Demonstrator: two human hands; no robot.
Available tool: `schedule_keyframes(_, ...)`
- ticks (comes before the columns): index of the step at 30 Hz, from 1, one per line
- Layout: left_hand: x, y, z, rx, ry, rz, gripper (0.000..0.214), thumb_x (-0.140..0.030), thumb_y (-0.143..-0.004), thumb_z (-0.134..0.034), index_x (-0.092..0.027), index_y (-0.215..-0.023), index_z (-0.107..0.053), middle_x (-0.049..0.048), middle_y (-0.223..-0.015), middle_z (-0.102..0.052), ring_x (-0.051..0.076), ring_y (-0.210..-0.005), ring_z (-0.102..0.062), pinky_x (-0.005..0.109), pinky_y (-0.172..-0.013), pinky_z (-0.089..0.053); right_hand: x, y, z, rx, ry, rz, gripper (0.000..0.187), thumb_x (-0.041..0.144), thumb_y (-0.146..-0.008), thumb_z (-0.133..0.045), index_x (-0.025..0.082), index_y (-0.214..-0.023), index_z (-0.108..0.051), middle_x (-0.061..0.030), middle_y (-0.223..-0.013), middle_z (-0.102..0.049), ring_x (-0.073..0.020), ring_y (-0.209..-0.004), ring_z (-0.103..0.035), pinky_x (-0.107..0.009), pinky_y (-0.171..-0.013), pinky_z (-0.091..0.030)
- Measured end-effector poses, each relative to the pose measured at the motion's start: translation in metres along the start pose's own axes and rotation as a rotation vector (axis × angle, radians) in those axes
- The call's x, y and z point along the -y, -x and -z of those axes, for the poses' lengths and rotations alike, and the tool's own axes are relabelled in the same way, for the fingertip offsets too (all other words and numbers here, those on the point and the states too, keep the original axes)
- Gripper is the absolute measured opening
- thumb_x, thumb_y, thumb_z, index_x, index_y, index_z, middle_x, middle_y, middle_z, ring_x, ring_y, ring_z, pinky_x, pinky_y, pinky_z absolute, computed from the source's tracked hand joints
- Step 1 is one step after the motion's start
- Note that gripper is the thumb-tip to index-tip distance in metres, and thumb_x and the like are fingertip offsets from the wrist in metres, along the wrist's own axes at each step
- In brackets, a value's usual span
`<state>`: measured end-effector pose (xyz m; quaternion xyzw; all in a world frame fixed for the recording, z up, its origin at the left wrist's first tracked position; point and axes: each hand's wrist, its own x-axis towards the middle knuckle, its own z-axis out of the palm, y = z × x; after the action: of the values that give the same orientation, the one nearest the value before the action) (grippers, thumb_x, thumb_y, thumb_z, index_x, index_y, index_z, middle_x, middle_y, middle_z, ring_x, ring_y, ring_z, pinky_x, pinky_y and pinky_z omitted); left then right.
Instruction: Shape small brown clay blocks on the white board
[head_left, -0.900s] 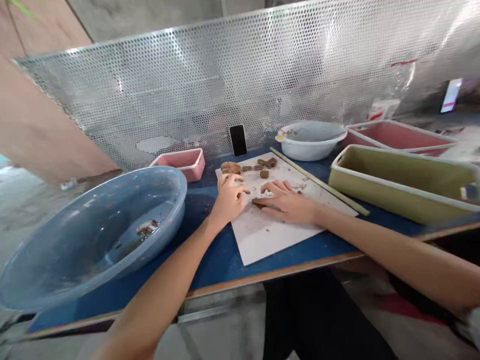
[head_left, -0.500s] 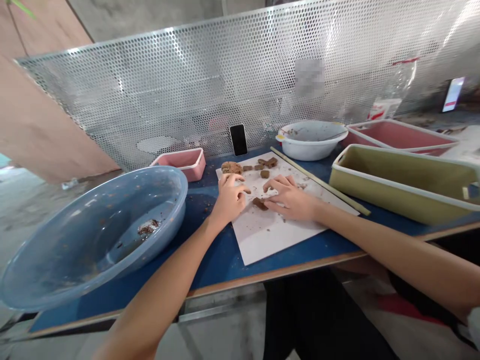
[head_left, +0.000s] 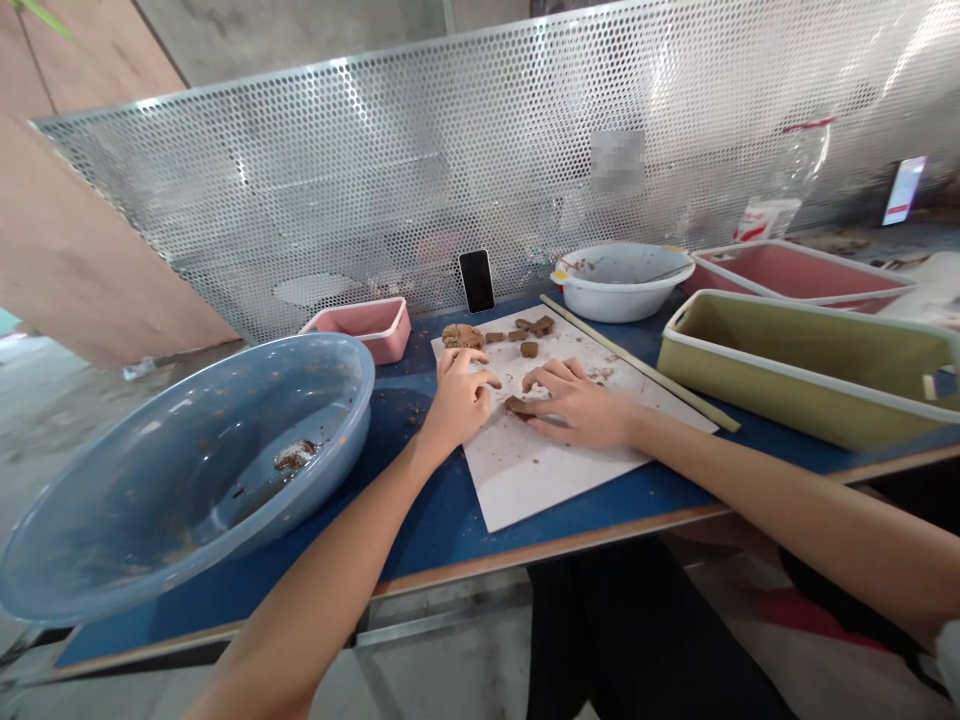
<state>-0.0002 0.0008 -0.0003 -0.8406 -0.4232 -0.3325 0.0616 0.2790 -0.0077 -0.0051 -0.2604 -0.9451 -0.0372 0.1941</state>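
Observation:
My left hand [head_left: 459,398] hovers over or rests at the left edge of a white board [head_left: 517,495], fingers bent and apart with nothing in them. A larger brown, rough lump of clay [head_left: 462,336] lies just beyond its fingertips. My right hand [head_left: 581,402] is spread low over the board. Its thumb side lies against a small brown clay piece [head_left: 516,405], partly covering it. Farther back on the board are several more small clay pieces [head_left: 529,349], with crumbs scattered around them.
A big blue basin [head_left: 300,520] stands at left, a small pink bin [head_left: 390,335] behind it. A phone [head_left: 477,280] leans on the perforated metal panel [head_left: 337,200]. To the right are a stick [head_left: 637,362], a white basin [head_left: 622,300], a green bin [head_left: 787,375] and a red bin [head_left: 810,275].
My right hand has shifted slightly left, and its fingers now cover more of the small clay piece. My left hand has stayed nearly still.

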Motion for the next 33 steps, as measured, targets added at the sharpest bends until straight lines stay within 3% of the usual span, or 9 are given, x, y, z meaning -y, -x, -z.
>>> schedule_keyframes(4,-0.0002,-0.0005,0.0006,0.005,-0.005,-0.004,0.041,0.001,-0.088,-0.056,-0.023,-0.094,-0.089,0.0117,-0.135,-0.071,0.034,-0.133,-0.055,0.061,-0.125,-0.047,0.001,0.0001,0.0018,-0.023,-0.017,-0.011,0.048,0.04,-0.121,-0.049,0.025,-0.105,-0.092,-0.0162,-0.137,-0.069,-0.0363,-0.129,-0.055,-0.056,-0.105,-0.04)
schedule_keyframes(5,-0.0007,-0.0007,0.0011,0.006,-0.005,-0.006,0.042,0.001,-0.088,-0.056,-0.023,-0.094,-0.089,0.0117,-0.135,-0.071,0.034,-0.133,-0.055,0.061,-0.125,-0.047,0.0012,0.0001,0.0021,-0.021,-0.031,0.004,0.046,0.04,-0.12,-0.051,0.025,-0.104,-0.092,-0.0157,-0.138,-0.07,-0.0359,-0.128,-0.056,-0.056,-0.105,-0.04)
schedule_keyframes(9,-0.0032,-0.0013,0.003,0.01,-0.003,0.006,0.042,0.001,-0.09,-0.055,-0.024,-0.094,-0.089,0.0116,-0.135,-0.071,0.034,-0.133,-0.054,0.062,-0.124,-0.047,0.0015,0.0002,0.002,-0.017,-0.001,-0.003,0.042,0.041,-0.12,-0.051,0.028,-0.129,-0.089,-0.0168,-0.138,-0.069,-0.0369,-0.13,-0.054,-0.055,-0.104,-0.041)
schedule_keyframes(13,-0.0039,-0.0015,0.0036,0.028,-0.005,0.014,0.042,0.001,-0.089,-0.055,-0.024,-0.094,-0.089,0.011,-0.135,-0.07,0.035,-0.134,-0.054,0.062,-0.124,-0.047,0.0007,0.0005,0.002,-0.03,-0.028,0.014,0.047,0.04,-0.121,-0.05,0.025,-0.104,-0.091,-0.015,-0.135,-0.071,-0.0342,-0.127,-0.056,-0.055,-0.104,-0.04)
schedule_keyframes(17,-0.0025,-0.001,0.003,0.012,-0.001,0.0,0.042,0.001,-0.09,-0.054,-0.023,-0.093,-0.089,0.0116,-0.135,-0.071,0.035,-0.133,-0.054,0.062,-0.124,-0.047,0.0009,0.0,0.0017,-0.024,-0.004,0.039,0.041,0.04,-0.12,-0.052,0.025,-0.127,-0.089,-0.0168,-0.136,-0.07,-0.0355,-0.128,-0.056,-0.055,-0.105,-0.041)
schedule_keyframes(21,-0.0025,-0.0011,0.0028,0.013,0.004,-0.005,0.042,0.001,-0.089,-0.054,-0.023,-0.094,-0.089,0.0115,-0.135,-0.071,0.034,-0.133,-0.055,0.062,-0.125,-0.047,0.001,0.0,0.0019,-0.043,-0.029,0.021,0.046,0.04,-0.12,-0.052,0.026,-0.102,-0.092,-0.0145,-0.134,-0.072,-0.0342,-0.127,-0.057,-0.055,-0.105,-0.04)
schedule_keyframes(25,-0.0039,-0.0015,0.0023,0.019,0.004,0.01,0.043,0.0,-0.09,-0.054,-0.024,-0.094,-0.089,0.0112,-0.135,-0.071,0.034,-0.134,-0.054,0.062,-0.124,-0.047,0.0019,0.0001,0.0023,-0.019,-0.006,0.031,0.039,0.04,-0.118,-0.052,0.028,-0.126,-0.089,-0.0156,-0.136,-0.071,-0.0352,-0.127,-0.056,-0.056,-0.103,-0.043)
schedule_keyframes(30,-0.0028,-0.0014,0.0027,0.027,0.004,0.02,0.042,0.0,-0.089,-0.054,-0.024,-0.093,-0.089,0.0113,-0.136,-0.071,0.034,-0.134,-0.054,0.062,-0.125,-0.047,0.001,0.0001,0.0025,-0.03,-0.031,0.073,0.039,0.035,-0.117,-0.055,0.026,-0.102,-0.09,-0.0142,-0.137,-0.072,-0.0344,-0.129,-0.056,-0.058,-0.107,-0.044)
schedule_keyframes(33,-0.0013,-0.0014,0.0036,0.03,0.0,0.018,0.041,-0.001,-0.089,-0.055,-0.023,-0.094,-0.089,0.012,-0.136,-0.071,0.035,-0.133,-0.055,0.062,-0.125,-0.048,-0.0005,0.0008,0.0021,-0.033,-0.003,0.083,0.039,0.035,-0.117,-0.053,0.026,-0.116,-0.09,-0.0154,-0.139,-0.072,-0.0358,-0.13,-0.055,-0.06,-0.109,-0.045)
